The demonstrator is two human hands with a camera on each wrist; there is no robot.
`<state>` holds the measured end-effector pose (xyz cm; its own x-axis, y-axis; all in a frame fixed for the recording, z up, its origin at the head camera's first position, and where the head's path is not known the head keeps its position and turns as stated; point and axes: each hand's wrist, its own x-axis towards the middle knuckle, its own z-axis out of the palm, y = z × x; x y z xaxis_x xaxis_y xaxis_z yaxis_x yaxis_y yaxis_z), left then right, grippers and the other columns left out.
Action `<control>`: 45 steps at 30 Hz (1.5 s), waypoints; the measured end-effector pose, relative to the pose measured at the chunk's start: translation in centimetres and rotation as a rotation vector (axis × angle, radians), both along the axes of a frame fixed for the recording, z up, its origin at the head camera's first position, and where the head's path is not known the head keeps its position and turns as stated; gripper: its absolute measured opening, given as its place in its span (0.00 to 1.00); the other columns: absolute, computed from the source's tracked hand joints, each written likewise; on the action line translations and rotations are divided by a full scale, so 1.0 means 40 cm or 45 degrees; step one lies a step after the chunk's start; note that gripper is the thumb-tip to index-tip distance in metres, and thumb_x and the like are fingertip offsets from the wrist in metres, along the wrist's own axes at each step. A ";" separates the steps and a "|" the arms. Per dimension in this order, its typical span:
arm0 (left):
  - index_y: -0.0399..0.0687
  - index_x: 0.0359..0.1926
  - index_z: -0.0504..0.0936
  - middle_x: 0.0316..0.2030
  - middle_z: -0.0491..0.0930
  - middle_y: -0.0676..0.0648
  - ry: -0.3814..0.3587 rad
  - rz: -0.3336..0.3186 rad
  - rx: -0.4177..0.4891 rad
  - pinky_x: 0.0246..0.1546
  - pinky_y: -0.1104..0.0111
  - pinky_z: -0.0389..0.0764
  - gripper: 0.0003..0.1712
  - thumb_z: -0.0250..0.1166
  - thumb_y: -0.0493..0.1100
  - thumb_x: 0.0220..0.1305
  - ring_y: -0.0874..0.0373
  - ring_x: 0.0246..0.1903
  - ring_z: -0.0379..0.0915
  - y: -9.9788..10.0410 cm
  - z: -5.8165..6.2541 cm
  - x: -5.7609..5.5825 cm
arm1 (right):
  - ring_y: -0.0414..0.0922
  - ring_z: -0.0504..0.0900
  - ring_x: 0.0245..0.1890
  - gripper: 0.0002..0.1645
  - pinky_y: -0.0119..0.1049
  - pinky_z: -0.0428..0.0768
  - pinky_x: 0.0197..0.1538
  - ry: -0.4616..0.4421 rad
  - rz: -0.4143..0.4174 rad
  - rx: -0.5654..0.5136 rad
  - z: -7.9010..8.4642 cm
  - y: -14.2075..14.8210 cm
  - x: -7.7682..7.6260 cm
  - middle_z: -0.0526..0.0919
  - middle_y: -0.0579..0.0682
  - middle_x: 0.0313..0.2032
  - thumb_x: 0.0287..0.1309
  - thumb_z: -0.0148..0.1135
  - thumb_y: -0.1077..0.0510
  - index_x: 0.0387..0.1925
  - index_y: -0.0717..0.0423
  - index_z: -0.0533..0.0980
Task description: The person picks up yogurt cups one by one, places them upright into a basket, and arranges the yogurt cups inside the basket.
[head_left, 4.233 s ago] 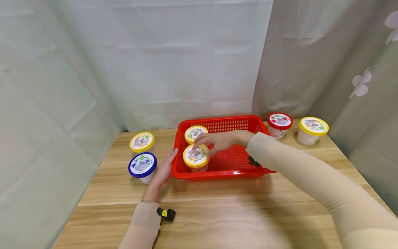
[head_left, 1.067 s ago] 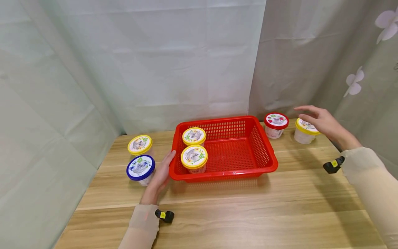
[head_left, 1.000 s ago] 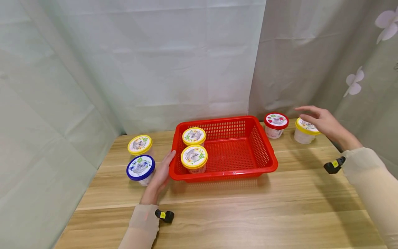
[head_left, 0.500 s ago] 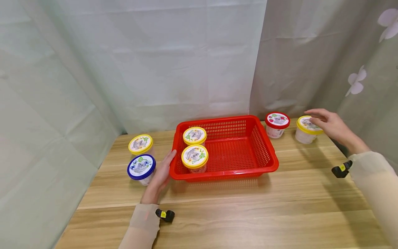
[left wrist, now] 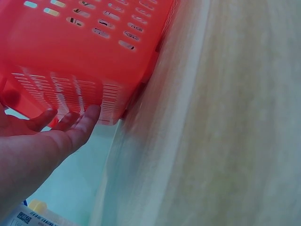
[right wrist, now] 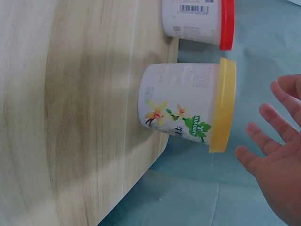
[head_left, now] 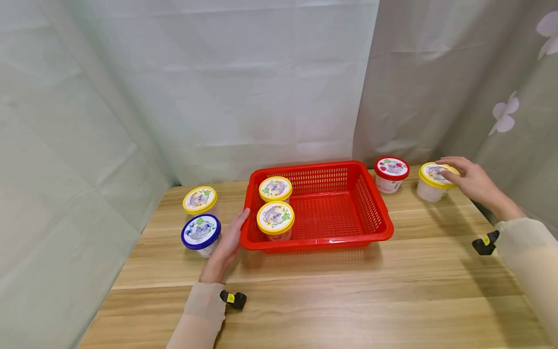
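"What do the wrist views add?"

"Watching remotely, I see the left hand (head_left: 226, 242) with its loosely extended fingers at the slotted end of a red basket (head_left: 322, 242), fingers that the head view mostly hides. Farther off, the right hand (head_left: 475, 183) hovers with fingers parted, holding nothing; only the right wrist view shows the gap above the far-right tub (right wrist: 181, 101)."

"The count?"

"One basket, six tubs. Nearest first: one blue-lidded tub (head_left: 201, 231), a front tub (head_left: 275, 218) and a rear tub (head_left: 275, 188) inside the basket, a far-left tub (head_left: 200, 199), the far-right tub, then one red-lidded tub (head_left: 392, 168). Four lids are yellow."

"And the tub under the hand?"

"Upright on the wooden table (head_left: 314, 300), right of the basket: white, yellow-rimmed, printed with yellow flowers and green leaves."
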<state>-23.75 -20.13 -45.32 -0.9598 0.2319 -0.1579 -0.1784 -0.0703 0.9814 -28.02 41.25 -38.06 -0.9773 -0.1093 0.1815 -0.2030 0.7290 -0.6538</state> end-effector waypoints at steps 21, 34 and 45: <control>0.51 0.84 0.42 0.79 0.55 0.45 0.001 0.007 -0.030 0.70 0.58 0.69 0.45 0.46 0.66 0.81 0.49 0.74 0.60 -0.004 0.003 0.006 | 0.79 0.53 0.71 0.26 0.78 0.49 0.68 0.085 -0.018 0.082 -0.042 0.006 0.001 0.60 0.76 0.71 0.80 0.51 0.55 0.65 0.72 0.69; 0.51 0.84 0.43 0.78 0.58 0.45 -0.002 -0.008 -0.043 0.65 0.61 0.75 0.44 0.45 0.66 0.81 0.48 0.71 0.63 -0.004 0.003 0.003 | 0.79 0.49 0.73 0.33 0.80 0.47 0.67 0.035 -0.022 0.059 -0.073 0.021 -0.005 0.55 0.77 0.73 0.80 0.51 0.49 0.70 0.73 0.66; 0.50 0.84 0.43 0.78 0.57 0.45 0.002 -0.011 -0.041 0.64 0.62 0.76 0.44 0.45 0.66 0.81 0.48 0.72 0.62 -0.004 0.003 0.003 | 0.72 0.43 0.78 0.40 0.76 0.44 0.72 -0.018 -0.038 -0.068 -0.106 0.029 -0.016 0.49 0.69 0.79 0.75 0.60 0.46 0.73 0.69 0.64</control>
